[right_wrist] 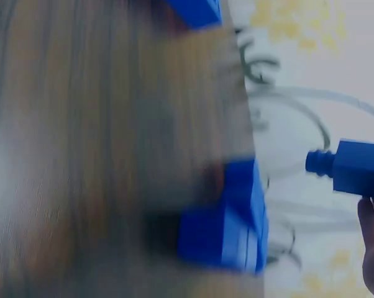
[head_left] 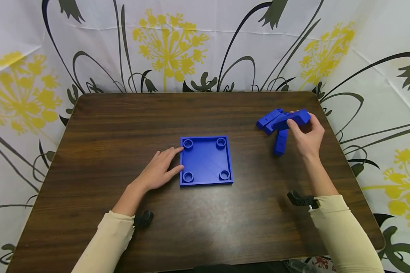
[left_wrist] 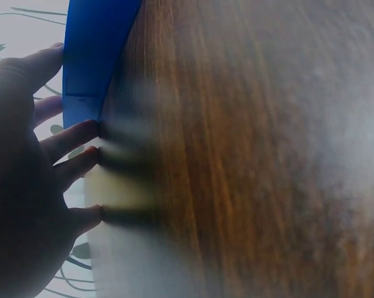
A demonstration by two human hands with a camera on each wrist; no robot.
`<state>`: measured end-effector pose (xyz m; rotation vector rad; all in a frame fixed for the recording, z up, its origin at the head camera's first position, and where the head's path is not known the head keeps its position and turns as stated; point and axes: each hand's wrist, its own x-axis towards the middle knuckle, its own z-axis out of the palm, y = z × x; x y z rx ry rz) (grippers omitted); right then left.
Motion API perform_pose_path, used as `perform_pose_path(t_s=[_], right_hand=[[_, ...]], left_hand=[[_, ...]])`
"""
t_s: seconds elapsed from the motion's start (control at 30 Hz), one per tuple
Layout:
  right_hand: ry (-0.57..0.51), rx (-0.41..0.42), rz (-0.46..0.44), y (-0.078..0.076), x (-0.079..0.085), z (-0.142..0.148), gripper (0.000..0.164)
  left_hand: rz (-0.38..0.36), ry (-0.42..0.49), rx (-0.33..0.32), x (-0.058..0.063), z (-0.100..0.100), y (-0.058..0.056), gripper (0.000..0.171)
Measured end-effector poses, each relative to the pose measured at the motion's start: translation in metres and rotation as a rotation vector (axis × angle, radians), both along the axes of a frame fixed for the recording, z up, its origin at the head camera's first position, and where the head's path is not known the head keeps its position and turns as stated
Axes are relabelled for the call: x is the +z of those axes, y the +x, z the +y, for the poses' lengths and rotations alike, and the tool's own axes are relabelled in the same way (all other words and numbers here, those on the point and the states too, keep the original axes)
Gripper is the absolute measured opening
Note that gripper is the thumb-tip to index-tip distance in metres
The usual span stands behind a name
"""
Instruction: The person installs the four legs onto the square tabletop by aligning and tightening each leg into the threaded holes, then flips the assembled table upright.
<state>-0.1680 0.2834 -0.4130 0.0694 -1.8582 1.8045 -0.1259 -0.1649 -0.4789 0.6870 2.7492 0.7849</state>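
Note:
A square blue panel [head_left: 205,161] lies on the table, with a raised rim and a round socket in each corner. My left hand [head_left: 160,168] touches its left edge with fingers fairly straight; the left wrist view shows the fingertips along the panel's side [left_wrist: 91,62]. Over at the right, my right hand [head_left: 309,138] grips a blue block-shaped leg [head_left: 296,118] between thumb and fingers. In the right wrist view a threaded stub sticks out from the end of this leg [right_wrist: 358,167]. More blue legs [head_left: 270,118] lie close together beneath and beside it, one of them [head_left: 281,143] pointing toward me.
The brown wooden table [head_left: 123,121] ends at a back edge against a flower-patterned cloth [head_left: 198,45]. Black wrist cameras [head_left: 145,219] jut from both sleeves. The loose legs look blurred in the right wrist view.

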Motion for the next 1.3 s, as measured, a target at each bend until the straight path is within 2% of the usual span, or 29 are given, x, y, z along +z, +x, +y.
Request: perform_pose_path(t_s=[0.07,0.23,0.4,0.57,0.67,0.9,1.03,1.3], right_hand=[[-0.029,0.111,0.025,-0.006,0.003,-0.018,0.03],[0.083,0.307,-0.039,-0.015,0.004,-0.066,0.029],[0.154,0.493,-0.124,-0.008,0.014,-0.12,0.032],[0.241,0.614,-0.146,-0.005,0.017,-0.162,0.034],[0.261,0.657,-0.142,-0.008,0.014,-0.18,0.035],[0.236,0.722,-0.147,-0.03,-0.018,-0.209,0.038],[0.266,0.728,-0.172,-0.035,-0.021,-0.219,0.038],[0.428,0.723,-0.212,-0.039,-0.022,-0.23,0.041]], left_hand=[[-0.007,-0.001,-0.001,0.0,0.0,0.0,0.065],[-0.008,-0.002,-0.008,0.001,0.001,-0.001,0.064],[-0.011,-0.009,-0.017,-0.001,0.002,-0.001,0.064],[-0.014,-0.015,-0.007,-0.004,0.003,-0.002,0.064],[-0.018,-0.015,-0.003,-0.004,0.003,-0.002,0.064],[-0.036,-0.011,-0.007,-0.001,0.001,-0.003,0.063],[-0.043,-0.012,-0.009,0.0,0.001,-0.002,0.064],[-0.03,0.002,-0.015,0.001,-0.002,-0.003,0.064]])
